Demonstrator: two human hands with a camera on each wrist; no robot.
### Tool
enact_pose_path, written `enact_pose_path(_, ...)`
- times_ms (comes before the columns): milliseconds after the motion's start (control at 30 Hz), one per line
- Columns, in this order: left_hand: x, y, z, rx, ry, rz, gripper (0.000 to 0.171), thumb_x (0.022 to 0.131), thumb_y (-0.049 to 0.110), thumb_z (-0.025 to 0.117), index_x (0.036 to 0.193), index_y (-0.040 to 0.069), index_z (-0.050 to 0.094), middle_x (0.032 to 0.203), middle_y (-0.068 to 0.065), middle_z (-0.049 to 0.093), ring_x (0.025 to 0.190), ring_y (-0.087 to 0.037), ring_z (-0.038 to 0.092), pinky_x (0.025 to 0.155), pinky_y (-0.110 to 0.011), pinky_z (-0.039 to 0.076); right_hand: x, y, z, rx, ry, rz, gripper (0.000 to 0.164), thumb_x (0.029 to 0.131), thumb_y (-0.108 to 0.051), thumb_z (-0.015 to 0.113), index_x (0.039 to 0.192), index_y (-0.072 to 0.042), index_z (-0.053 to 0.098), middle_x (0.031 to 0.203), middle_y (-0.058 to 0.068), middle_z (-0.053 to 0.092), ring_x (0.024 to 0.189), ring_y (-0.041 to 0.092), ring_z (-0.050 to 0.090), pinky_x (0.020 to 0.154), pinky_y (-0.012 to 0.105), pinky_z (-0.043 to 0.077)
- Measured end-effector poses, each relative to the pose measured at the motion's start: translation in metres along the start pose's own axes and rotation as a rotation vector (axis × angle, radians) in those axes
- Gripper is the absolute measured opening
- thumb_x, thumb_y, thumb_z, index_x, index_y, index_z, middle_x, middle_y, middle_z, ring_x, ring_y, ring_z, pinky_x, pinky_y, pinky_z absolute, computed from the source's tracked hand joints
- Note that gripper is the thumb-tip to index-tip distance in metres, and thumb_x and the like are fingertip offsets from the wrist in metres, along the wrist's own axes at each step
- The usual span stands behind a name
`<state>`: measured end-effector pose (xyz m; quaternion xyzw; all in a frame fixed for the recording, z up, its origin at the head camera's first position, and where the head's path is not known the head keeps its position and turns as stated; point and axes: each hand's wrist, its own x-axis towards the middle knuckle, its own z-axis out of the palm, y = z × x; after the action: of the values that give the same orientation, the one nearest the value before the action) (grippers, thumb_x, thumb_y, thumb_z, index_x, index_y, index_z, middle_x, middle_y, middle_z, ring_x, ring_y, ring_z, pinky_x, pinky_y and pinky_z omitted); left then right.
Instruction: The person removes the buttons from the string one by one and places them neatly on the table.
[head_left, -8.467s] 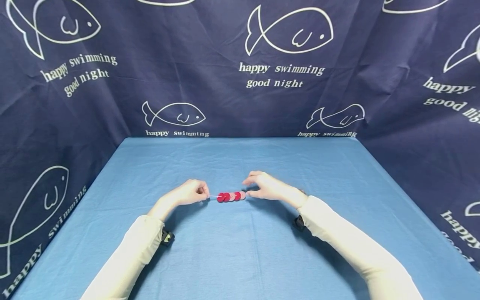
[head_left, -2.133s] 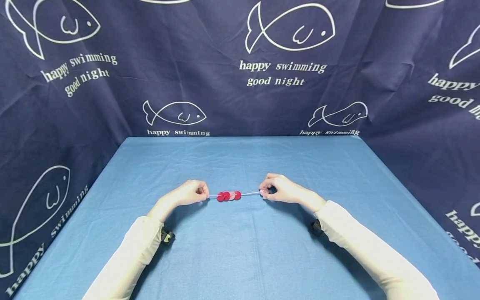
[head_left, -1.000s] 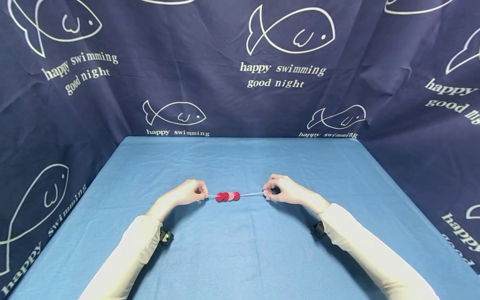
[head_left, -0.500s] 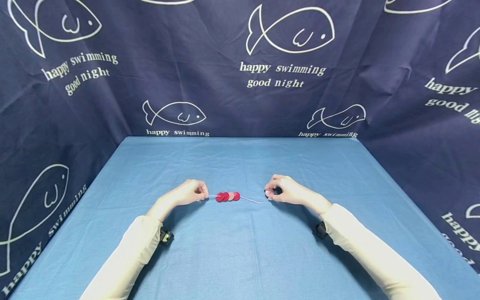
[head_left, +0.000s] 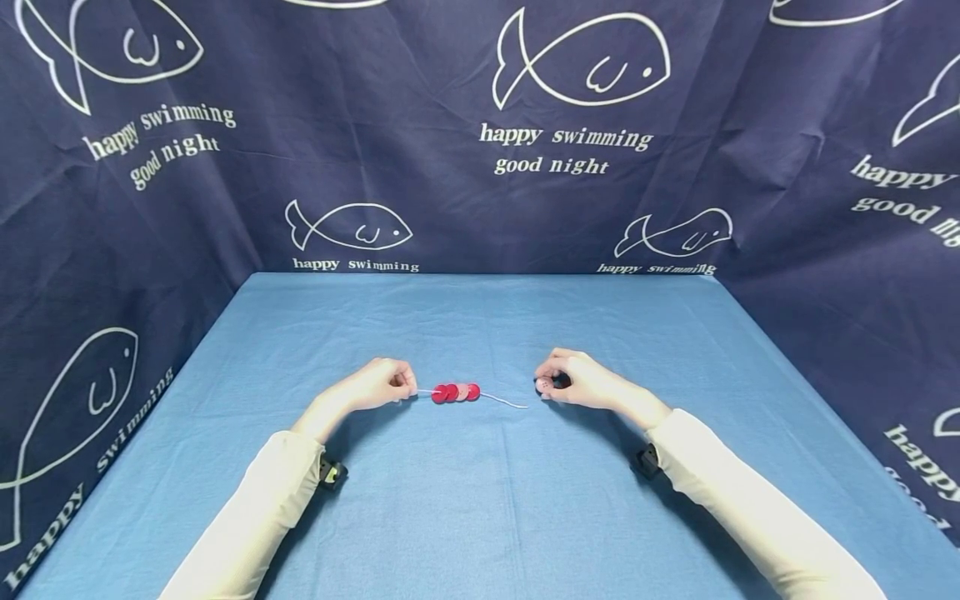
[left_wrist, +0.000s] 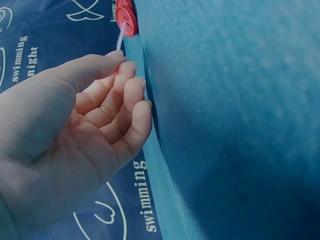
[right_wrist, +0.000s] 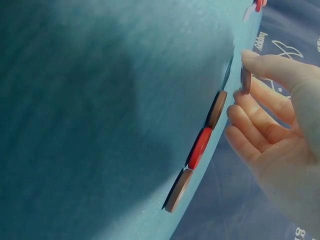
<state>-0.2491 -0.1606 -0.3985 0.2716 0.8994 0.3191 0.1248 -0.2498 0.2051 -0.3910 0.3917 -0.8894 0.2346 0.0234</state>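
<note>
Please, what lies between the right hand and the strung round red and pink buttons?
In the head view: the loose end of the thin white string, then bare blue cloth up to the right hand.

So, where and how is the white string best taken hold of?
Probably near the tip of its loose tail, pinched from the person's right: this thin end runs bare past the strung buttons toward the right hand, while the left hand pinches the string on their other side.
</note>
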Motion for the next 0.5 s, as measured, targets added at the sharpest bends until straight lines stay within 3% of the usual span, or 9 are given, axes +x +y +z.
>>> enact_pose_path(167, 0.0002, -0.0003, 0.0002, -0.006, -0.002, -0.002, 0.006, 0.085, 0.002, 0.058, 0.084, 0.004, 0.063, 0.074, -0.003, 0.065, 0.060, -0.008, 0.057, 0.057, -0.022, 0.049, -0.0026, 0.0012, -0.0016, -0.005, -0.004, 0.021, 0.026, 0.079, -0.006, 0.068, 0.105, 0.001, 0.066, 0.086, 0.005, 0.059, 0.082, 0.020, 0.061, 0.079, 0.038, 0.049)
enact_pose_path(500, -0.0002, -0.0004, -0.0008, 0.005, -0.003, 0.002, 0.006, 0.087, 0.003, 0.057, 0.084, 0.005, 0.063, 0.074, -0.003, 0.065, 0.062, -0.007, 0.057, 0.058, -0.022, 0.048, -0.0064, 0.0041, -0.0025, 0.028, 0.032, 0.011, 0.010, 0.084, -0.009, 0.067, 0.092, -0.006, 0.070, 0.082, 0.004, 0.057, 0.075, 0.019, 0.058, 0.073, 0.037, 0.049)
